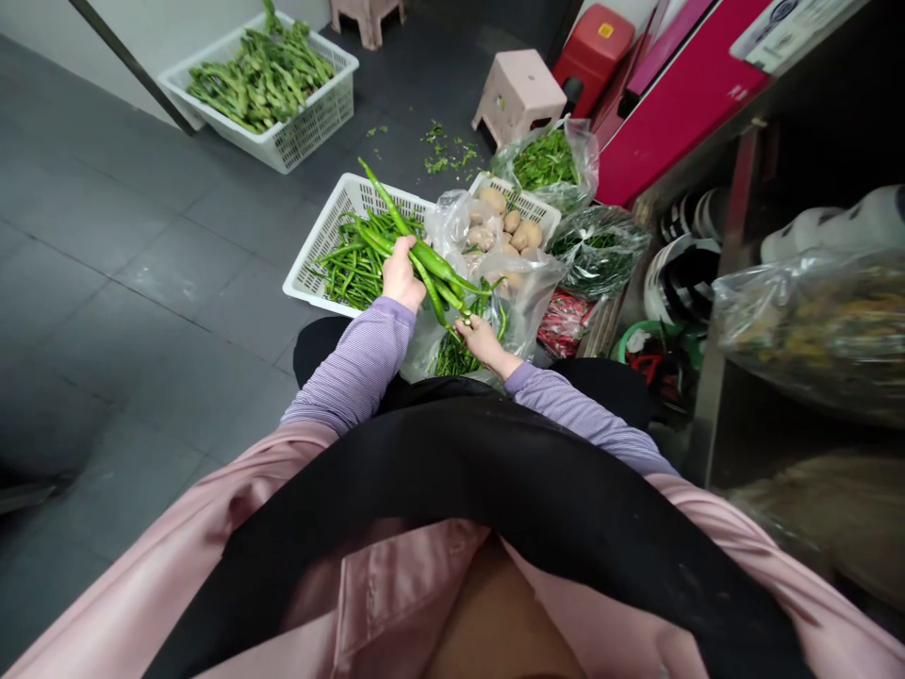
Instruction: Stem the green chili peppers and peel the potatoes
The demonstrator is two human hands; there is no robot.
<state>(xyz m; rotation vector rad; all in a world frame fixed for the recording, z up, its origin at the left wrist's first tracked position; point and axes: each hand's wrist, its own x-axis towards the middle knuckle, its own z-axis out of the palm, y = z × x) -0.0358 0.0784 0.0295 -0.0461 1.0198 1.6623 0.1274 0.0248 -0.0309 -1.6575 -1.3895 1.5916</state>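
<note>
Floor (170, 273): dark grey tiles, leaf scraps (442, 156) scattered near a pink stool (527, 85).
Green peppers (433, 258): held over the white basket (317, 231) and clear bag (529, 300).
Left hand (403, 275): closed round the peppers' middle.
Right hand (485, 343): pinched on their stem ends.
Far: basket (317, 124) of green stalks (261, 75) by the wall (42, 33).
Right: magenta panel (679, 108); shelving (713, 401), lower contents (820, 519) too dim to tell.
</note>
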